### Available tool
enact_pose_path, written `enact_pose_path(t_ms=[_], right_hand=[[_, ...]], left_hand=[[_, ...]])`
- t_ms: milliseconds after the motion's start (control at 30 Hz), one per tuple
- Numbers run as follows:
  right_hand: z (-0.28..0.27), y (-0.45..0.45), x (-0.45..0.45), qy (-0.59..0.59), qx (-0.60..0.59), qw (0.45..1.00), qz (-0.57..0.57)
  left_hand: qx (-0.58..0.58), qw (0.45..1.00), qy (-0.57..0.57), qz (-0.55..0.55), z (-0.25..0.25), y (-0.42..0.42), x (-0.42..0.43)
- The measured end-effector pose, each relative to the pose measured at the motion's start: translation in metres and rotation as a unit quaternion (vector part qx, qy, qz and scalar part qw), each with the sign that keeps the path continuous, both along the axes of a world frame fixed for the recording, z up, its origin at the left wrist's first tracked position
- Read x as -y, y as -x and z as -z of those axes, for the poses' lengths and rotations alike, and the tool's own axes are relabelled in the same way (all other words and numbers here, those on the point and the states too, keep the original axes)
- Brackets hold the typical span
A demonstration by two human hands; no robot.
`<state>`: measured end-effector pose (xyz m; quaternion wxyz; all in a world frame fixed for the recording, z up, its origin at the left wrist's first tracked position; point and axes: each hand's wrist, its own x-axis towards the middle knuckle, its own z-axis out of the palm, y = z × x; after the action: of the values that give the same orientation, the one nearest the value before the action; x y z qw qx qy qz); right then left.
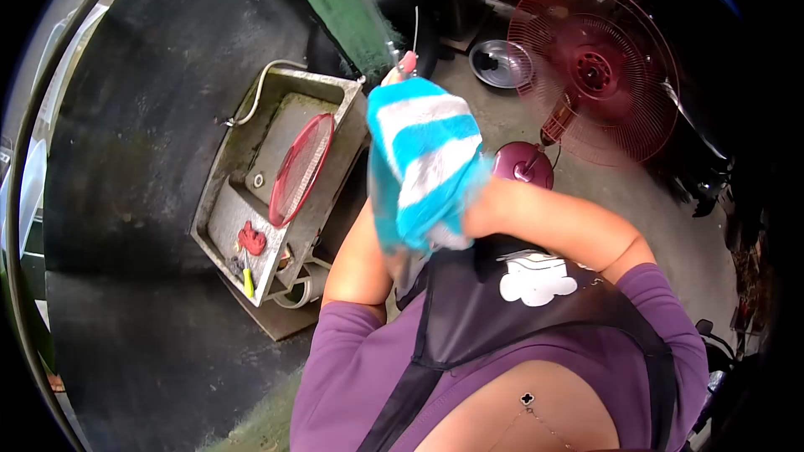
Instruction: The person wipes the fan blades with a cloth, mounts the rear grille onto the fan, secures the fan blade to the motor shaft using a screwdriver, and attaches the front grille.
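A blue-and-white striped towel [427, 151] is bunched up in front of my body, its lower part smeared by motion. My right hand [477, 208] reaches into the towel from the right and grips it; the fingers are hidden in the folds. The left forearm runs up behind the cloth. Just past the towel's top edge, a bit of my left hand [392, 76] shows; the rest is covered, so its grip cannot be made out. A small pink-red tip and a thin pale line appear beside it, too unclear to name.
At left is a grey sink [219, 201] with a red mesh basket [303, 169], a crumpled red cloth [251, 238] and a green-handled tool [248, 283]. A red standing fan [593, 73] is at upper right, near a metal basin [501, 64]. A green post [339, 8] rises behind the sink.
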<state>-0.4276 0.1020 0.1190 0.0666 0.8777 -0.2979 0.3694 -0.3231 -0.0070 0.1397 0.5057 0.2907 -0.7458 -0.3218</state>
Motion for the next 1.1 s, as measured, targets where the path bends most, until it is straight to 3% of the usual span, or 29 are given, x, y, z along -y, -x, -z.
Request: enact_pose_path(t_ms=[100,167,233,300,333,400,500,567,700,733,767,867,900,933,967,1033,1100], right_hand=[[-0.051,-0.026,-0.022,-0.112,0.024,0.992,-0.045],[-0.045,-0.033,-0.029,-0.202,0.094,0.967,-0.123],[-0.057,-0.032,-0.028,-0.171,0.091,0.975,-0.113],[-0.061,-0.022,-0.013,-0.142,0.083,0.986,-0.025],[-0.067,-0.017,-0.009,-0.102,0.079,0.987,0.099],[-0.061,0.001,-0.011,-0.138,0.111,0.980,0.088],[-0.055,0.003,-0.033,-0.107,-0.052,0.993,0.008],[-0.034,-0.007,-0.040,-0.210,0.116,0.965,-0.111],[-0.039,0.010,-0.011,-0.124,0.082,0.988,-0.028],[-0.037,0.019,-0.012,-0.178,0.123,0.976,-0.010],[-0.026,0.028,-0.014,-0.165,0.018,0.986,-0.020],[0.019,0.039,-0.033,-0.227,0.042,0.973,0.021],[0.013,0.038,-0.036,-0.166,0.058,0.983,0.041],[0.001,0.037,-0.038,-0.104,0.074,0.990,0.061],[-0.016,0.035,-0.041,-0.252,0.229,0.940,0.011],[-0.020,0.033,-0.045,-0.411,0.369,0.830,0.073],[0.010,0.047,-0.037,-0.411,0.376,0.813,0.167]], left_hand=[[0.008,1.000,0.002,0.000,0.005,0.005,0.000],[0.010,1.000,0.009,-0.007,0.008,0.009,-0.002],[0.006,1.000,0.021,-0.012,0.011,0.015,-0.009],[0.006,1.000,0.020,-0.017,0.016,0.022,-0.009],[0.008,1.000,0.022,-0.021,0.018,0.023,-0.012],[0.010,0.999,0.024,-0.030,0.020,0.024,-0.015],[0.012,0.999,0.026,-0.039,0.021,0.024,-0.011],[0.014,0.999,0.028,-0.040,0.019,0.026,-0.007],[0.015,0.997,0.054,-0.051,0.024,0.038,-0.007],[0.018,0.996,0.061,-0.058,0.026,0.040,-0.007],[0.020,0.995,0.070,-0.066,0.027,0.042,-0.005],[0.042,0.990,0.096,-0.093,0.031,0.045,0.003],[0.058,0.991,0.076,-0.098,0.030,0.043,0.000],[0.108,0.975,0.154,-0.118,0.027,0.039,0.000],[0.158,0.950,0.229,-0.138,0.024,0.035,0.003],[0.301,0.902,0.255,-0.176,0.033,0.034,0.013],[0.350,0.872,0.287,-0.189,0.039,0.030,0.018]])
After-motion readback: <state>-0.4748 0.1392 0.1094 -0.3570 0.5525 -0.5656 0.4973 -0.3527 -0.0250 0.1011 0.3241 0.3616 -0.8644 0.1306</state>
